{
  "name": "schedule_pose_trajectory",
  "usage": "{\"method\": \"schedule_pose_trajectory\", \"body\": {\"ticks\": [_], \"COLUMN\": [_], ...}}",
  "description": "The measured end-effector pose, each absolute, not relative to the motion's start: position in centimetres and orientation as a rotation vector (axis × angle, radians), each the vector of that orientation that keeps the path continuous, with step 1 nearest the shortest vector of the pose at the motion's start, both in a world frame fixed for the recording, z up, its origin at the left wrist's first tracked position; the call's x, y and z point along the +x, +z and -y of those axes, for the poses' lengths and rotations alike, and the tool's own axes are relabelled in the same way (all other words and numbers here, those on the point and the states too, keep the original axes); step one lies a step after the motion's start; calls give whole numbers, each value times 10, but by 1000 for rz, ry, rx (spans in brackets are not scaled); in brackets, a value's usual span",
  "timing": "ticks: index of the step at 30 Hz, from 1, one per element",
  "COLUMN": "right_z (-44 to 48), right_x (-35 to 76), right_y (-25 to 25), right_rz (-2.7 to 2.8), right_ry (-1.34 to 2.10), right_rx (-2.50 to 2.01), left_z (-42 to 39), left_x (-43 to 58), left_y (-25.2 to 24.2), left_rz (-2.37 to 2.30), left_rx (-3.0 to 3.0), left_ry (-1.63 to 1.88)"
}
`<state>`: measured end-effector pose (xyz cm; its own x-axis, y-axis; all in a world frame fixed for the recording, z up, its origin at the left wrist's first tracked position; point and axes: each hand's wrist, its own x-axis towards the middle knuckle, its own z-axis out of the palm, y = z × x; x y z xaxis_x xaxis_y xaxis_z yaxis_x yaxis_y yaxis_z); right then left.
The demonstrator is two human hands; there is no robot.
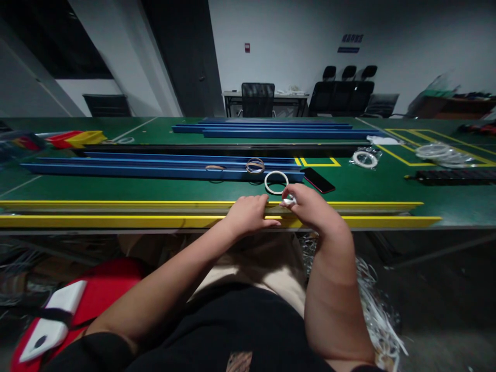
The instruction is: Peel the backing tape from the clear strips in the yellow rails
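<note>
A long yellow channel-shaped rail (155, 222) lies along the near edge of the green table. My left hand (251, 213) spans this rail, its fingers over the far wall and its thumb at the near wall. Just to the right, my right hand (306, 204) is closed in a pinch on a small crumpled white wipe (289, 200) above the rail's channel. Beyond my hands a white ring, like a thin tape roll (266, 183), leans near the end of a blue rail (155, 169). Two brownish tape rolls (254, 166) sit on that blue rail.
A phone (318, 180) lies right of the blue rail. Farther back are a black rail (232, 147), more blue rails (279, 134) and a bagged white coil (365, 159). Yellow and red bins (86, 137) stand at left. A red and white item (89, 289) is below the table.
</note>
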<state>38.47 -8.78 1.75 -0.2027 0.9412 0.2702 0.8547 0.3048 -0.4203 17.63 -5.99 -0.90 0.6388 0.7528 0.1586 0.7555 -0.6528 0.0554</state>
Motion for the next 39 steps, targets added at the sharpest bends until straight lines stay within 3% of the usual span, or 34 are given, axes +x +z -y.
{"method": "schedule_pose_trajectory", "body": {"ticks": [11,17,25,39], "right_z": [90,89,91,93], "right_x": [394,391,388,383], "right_y": [15,20,15,22], "right_rz": [2011,2038,2066,2122], "right_ry": [399,248,317,283], "right_rx": [-1616,-1580,-1591,-1581], "left_z": [55,44,29,53], "left_x": [154,87,3,96], "left_y": [-13,-12,-10,0], "left_rz": [1352,1492,1619,1351], "left_rx": [-2830,-2798,-2782,-2925], "left_ry": [-281,-242,-133,-289]}}
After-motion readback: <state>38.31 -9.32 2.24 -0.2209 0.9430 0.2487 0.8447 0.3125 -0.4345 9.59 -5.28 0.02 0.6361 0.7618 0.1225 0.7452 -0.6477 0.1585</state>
